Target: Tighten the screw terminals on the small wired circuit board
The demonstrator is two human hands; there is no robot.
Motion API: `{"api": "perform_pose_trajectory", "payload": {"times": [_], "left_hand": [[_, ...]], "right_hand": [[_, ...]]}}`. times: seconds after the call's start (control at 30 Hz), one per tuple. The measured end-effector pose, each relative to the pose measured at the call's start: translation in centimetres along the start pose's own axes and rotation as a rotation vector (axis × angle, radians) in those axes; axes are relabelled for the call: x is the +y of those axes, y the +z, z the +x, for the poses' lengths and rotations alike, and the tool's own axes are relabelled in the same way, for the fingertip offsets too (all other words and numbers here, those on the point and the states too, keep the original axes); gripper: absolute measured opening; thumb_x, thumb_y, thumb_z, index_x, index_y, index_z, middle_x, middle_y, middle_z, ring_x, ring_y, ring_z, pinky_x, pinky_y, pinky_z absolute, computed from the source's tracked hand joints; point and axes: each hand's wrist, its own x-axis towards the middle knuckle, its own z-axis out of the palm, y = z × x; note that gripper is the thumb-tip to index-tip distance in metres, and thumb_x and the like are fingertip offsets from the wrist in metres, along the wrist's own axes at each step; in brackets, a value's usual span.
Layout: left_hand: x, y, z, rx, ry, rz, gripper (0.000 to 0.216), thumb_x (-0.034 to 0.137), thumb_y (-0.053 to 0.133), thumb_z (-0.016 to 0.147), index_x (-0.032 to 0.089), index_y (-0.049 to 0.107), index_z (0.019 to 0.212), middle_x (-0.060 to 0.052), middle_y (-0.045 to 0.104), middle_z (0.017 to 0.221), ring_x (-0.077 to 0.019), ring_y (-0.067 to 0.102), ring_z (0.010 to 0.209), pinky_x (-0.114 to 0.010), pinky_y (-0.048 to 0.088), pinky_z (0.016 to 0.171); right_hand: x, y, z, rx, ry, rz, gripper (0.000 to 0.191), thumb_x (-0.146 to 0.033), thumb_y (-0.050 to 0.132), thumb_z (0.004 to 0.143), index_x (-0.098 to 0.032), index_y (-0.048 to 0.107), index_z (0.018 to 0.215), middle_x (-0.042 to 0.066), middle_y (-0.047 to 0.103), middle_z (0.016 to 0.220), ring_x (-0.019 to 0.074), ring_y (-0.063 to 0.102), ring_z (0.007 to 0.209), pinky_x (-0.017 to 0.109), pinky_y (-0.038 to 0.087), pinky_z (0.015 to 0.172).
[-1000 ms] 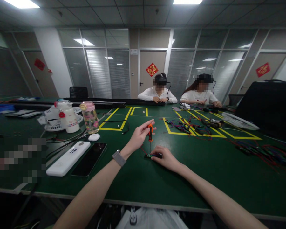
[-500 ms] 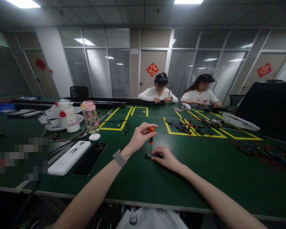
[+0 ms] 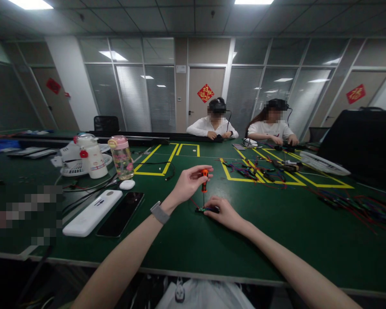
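Note:
My left hand (image 3: 188, 183) pinches the orange handle of a small screwdriver (image 3: 205, 179), held upright with its thin shaft pointing down onto a small dark electronic part (image 3: 203, 210) on the green table (image 3: 186, 240). A grey watch sits on my left wrist. My right hand (image 3: 224, 212) lies on the table with its fingers pressed on that small part, holding it in place. A thin red wire runs from the part toward my left hand.
A white power bank (image 3: 93, 213) and a black phone (image 3: 121, 214) lie at the left, with a white earbud case (image 3: 126, 184), a pink-lidded bottle (image 3: 120, 157) and a white fan beyond. Tangled coloured wires (image 3: 257, 173) fill yellow-taped squares. Two people sit across the table.
My left fingers have shifted round the screwdriver handle, with the thumb and forefinger closing over its top. The right hand and the small part have stayed put.

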Motion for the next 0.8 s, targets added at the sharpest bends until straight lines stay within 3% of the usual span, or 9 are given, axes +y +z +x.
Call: {"api": "perform_pose_trajectory", "payload": {"times": [0.2, 0.4, 0.53, 0.63, 0.8], "left_hand": [[-0.6, 0.1, 0.1, 0.05, 0.021, 0.139, 0.034, 0.023, 0.078, 0.07, 0.015, 0.071, 0.103, -0.005, 0.068, 0.092, -0.0142, 0.063, 0.079, -0.027, 0.052, 0.074], [-0.9, 0.6, -0.2, 0.084, 0.174, 0.29, 0.022, 0.029, 0.074, 0.077, 0.017, 0.071, 0.095, -0.003, 0.057, 0.092, -0.0134, 0.057, 0.083, -0.024, 0.047, 0.074], [-0.6, 1.1, -0.6, 0.064, 0.206, 0.418, 0.023, 0.029, 0.054, 0.093, 0.021, 0.066, 0.111, -0.007, 0.057, 0.107, -0.0177, 0.058, 0.1, -0.03, 0.047, 0.089], [-0.6, 1.3, -0.8, -0.024, 0.157, 0.276, 0.026, 0.025, 0.044, 0.097, 0.022, 0.055, 0.12, -0.01, 0.054, 0.129, -0.0214, 0.056, 0.117, -0.037, 0.046, 0.099], [-0.8, 1.3, -0.9, -0.063, 0.097, 0.107, 0.015, 0.028, 0.042, 0.098, 0.02, 0.049, 0.109, -0.014, 0.041, 0.146, -0.0259, 0.052, 0.127, -0.041, 0.051, 0.096]], "right_hand": [[0.1, 0.0, 0.0, -0.002, 0.003, -0.003, 0.009, -0.018, 0.069, 0.08, -0.016, 0.072, 0.089, 0.005, 0.063, 0.085, 0.0176, 0.058, 0.078, 0.029, 0.046, 0.072], [0.0, -0.1, 0.0, -0.007, 0.008, 0.004, 0.009, -0.018, 0.069, 0.08, -0.017, 0.073, 0.088, 0.005, 0.063, 0.085, 0.0177, 0.059, 0.078, 0.029, 0.046, 0.072], [-0.1, 0.0, 0.0, -0.012, 0.017, -0.019, 0.009, -0.019, 0.068, 0.081, -0.016, 0.073, 0.088, 0.005, 0.063, 0.084, 0.0173, 0.058, 0.076, 0.029, 0.045, 0.07], [0.0, 0.0, 0.0, -0.011, 0.005, -0.016, 0.009, -0.02, 0.068, 0.081, -0.016, 0.073, 0.088, 0.005, 0.063, 0.084, 0.017, 0.058, 0.076, 0.028, 0.045, 0.069], [0.0, -0.1, 0.0, -0.005, -0.007, -0.014, 0.01, -0.02, 0.068, 0.081, -0.017, 0.073, 0.089, 0.004, 0.063, 0.084, 0.0169, 0.058, 0.077, 0.028, 0.045, 0.071]]}}
